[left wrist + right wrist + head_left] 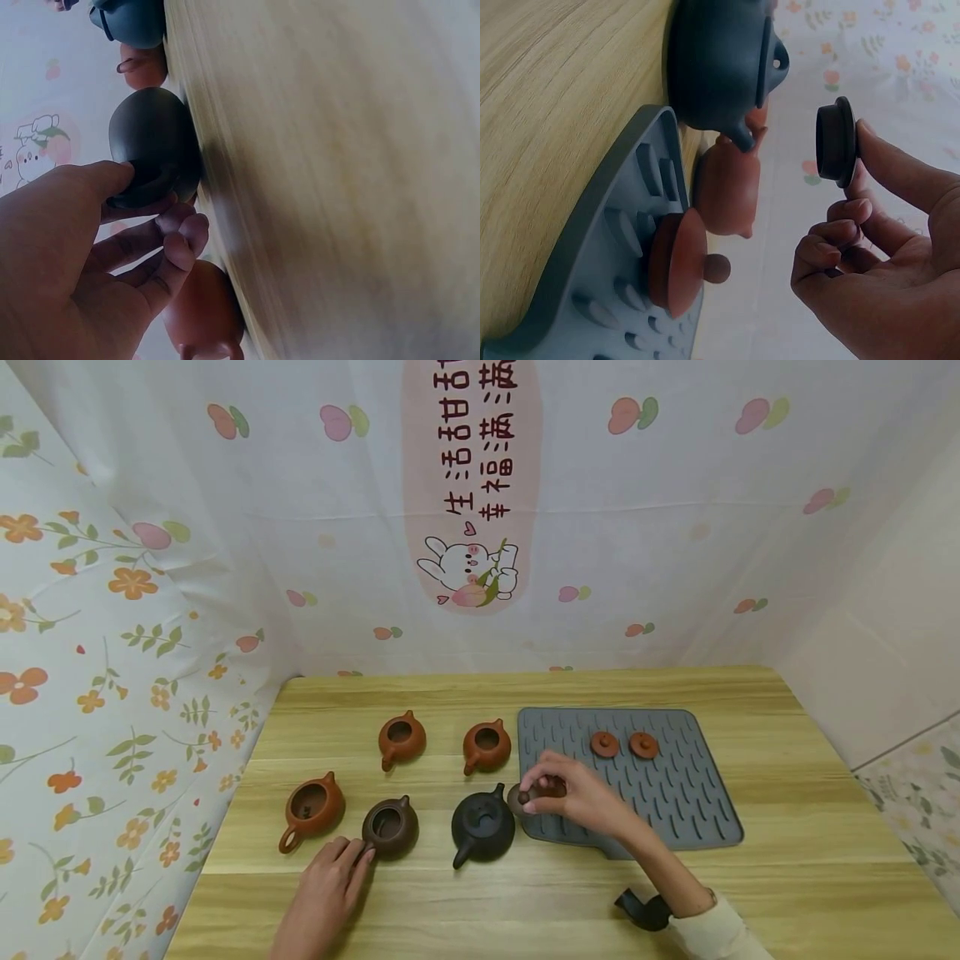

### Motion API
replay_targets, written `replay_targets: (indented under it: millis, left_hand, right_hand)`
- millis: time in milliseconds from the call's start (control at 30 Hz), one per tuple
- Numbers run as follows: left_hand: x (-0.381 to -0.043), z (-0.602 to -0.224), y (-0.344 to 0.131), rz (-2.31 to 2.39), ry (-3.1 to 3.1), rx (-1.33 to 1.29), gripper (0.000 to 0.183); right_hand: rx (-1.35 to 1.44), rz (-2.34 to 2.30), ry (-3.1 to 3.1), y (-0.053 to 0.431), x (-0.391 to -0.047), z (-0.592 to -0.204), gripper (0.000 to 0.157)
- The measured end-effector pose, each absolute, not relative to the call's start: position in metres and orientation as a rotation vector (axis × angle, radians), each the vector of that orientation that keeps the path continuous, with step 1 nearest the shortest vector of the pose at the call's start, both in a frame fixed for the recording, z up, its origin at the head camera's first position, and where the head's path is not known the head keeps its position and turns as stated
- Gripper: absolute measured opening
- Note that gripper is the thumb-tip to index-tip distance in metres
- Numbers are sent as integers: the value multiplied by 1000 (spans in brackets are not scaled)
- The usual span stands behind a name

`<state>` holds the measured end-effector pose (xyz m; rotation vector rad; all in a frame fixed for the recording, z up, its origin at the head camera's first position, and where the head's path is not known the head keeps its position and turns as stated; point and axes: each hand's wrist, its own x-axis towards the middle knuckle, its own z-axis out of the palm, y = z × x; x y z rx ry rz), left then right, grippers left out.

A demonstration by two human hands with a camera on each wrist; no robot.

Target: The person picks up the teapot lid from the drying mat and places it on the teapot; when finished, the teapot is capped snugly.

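Note:
My left hand [324, 887] pinches the handle of a dark brown teapot [406, 838], which stands on the table with its top opening uncovered. In the left wrist view, the thumb and fingers close on that handle beside the rounded teapot body [152, 127]. My right hand [581, 795] holds a small dark brown lid [835, 144] by its knob, raised above the left edge of the grey mat [720, 810]. To the left of this lid stands a black teapot [491, 843] with its own lid on.
Three orange-brown teapots without lids stand about: one at left [330, 806], two farther back [411, 747] [495, 756]. Two orange-brown lids [604, 744] [643, 745] lie on the mat. A black curved object [637, 910] sits by the right forearm. A patterned cloth [337, 552] hangs behind.

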<state>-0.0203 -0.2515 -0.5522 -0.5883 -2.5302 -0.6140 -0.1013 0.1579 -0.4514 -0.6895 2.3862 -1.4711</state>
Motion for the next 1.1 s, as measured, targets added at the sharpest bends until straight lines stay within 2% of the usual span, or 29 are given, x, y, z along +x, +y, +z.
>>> replay_targets:
  millis: [333,667,767,900,1000,1100]
  left_hand:
    - [-24,-568,-256,-610,-2551,-571,20]
    - [-20,-549,-248,-610,-2498,-584,38]
    - [-16,-531,-242,-577,-2518,-579,22]
    - [-18,-545,-248,-563,-2552,-567,17]
    - [-23,-569,-257,-611,-2536,-568,25]
    - [-23,-567,-254,-619,-2498,-581,35]
  right_hand:
    - [-686,-1478,2349,152,-102,-451,17]
    - [-744,-1488,2333,142,-104,-448,17]
    - [-775,-1489,2334,139,-105,-448,17]
    - [-767,-1473,2333,134,-105,-445,17]
    - [-764,-1458,2338,130,-105,-444,18]
    - [-782,-1456,2338,127,-106,-443,17]
